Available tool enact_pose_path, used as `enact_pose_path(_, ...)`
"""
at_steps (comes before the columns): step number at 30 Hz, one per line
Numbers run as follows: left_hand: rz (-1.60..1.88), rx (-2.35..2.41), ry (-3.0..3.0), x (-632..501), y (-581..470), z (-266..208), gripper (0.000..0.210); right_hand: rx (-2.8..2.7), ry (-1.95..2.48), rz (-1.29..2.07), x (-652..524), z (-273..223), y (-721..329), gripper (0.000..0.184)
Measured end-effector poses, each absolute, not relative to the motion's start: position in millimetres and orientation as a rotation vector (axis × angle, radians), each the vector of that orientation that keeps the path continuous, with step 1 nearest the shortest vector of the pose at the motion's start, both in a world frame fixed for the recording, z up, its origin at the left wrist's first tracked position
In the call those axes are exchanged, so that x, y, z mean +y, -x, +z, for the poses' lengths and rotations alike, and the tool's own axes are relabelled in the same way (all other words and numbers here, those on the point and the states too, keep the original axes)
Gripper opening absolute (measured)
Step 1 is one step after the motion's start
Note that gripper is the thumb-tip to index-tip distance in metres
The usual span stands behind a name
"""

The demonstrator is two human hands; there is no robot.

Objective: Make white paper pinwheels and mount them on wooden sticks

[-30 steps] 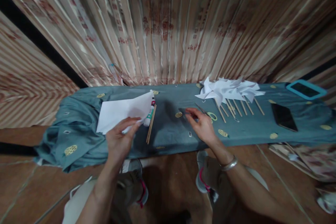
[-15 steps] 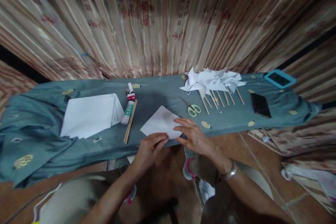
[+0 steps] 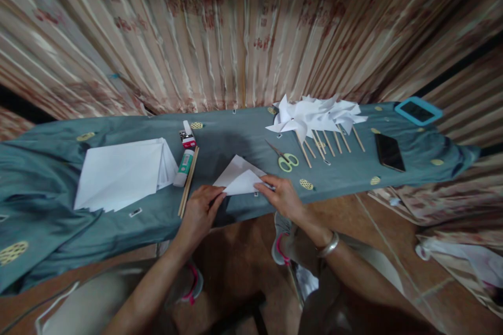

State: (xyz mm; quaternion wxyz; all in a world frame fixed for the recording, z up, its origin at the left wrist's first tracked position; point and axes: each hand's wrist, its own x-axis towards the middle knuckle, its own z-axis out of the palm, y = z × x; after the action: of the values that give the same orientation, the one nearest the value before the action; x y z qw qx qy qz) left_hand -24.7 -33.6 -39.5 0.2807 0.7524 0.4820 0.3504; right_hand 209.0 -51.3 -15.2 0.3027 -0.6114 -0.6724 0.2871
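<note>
Paper sheet [image 3: 234, 170] at the front edge of the tabletop [image 3: 231, 133], about midway along; one corner is folded over as a pale flap, the opposite corner points to the far edge. Whether it rests fully on the cloth is unclear.

Grip: my left hand [image 3: 202, 208] has its thumb and fingers closed in a pinch on the left corner. My right hand [image 3: 283, 196] pinches the right end, thumb on the flap, fingers nearly together. Holding both ends of the fold presumably keeps it straight and stops the sheet slipping.

Surroundings: two wooden sticks [image 3: 188, 182] run towards the front edge, just beside my left knuckles; the closest obstruction on that side. Glue stick [image 3: 183, 168] next to them, small red-and-white box [image 3: 187, 137] behind. Paper stack [image 3: 118, 172] towards the left end.

Scissors [image 3: 288, 161] lie beyond my right hand, blades towards the far edge, clear of the sheet. Pinwheels [image 3: 298, 118] overlap along the far edge, stems forward, probably to save room. Phone [image 3: 390, 153] towards the right end; blue-rimmed tablet [image 3: 418, 111] near the far right corner.
</note>
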Motion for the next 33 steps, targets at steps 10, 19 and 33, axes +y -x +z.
enact_pose_path(10, 0.956, 1.436, -2.223, -31, 22, -34, 0.038, -1.703, 1.766, 0.678, -13, -25, -195, 0.022)
enact_pose_path(19, 0.567, 1.133, -2.825, -63, -4, -47, 0.048, -1.704, 1.789, 0.519, -11, -36, -187, 0.02)
enact_pose_path(33, 0.379, 1.205, -2.868, -60, -2, -46, 0.055, -1.976, 1.519, 0.155, -15, -50, -191, 0.029)
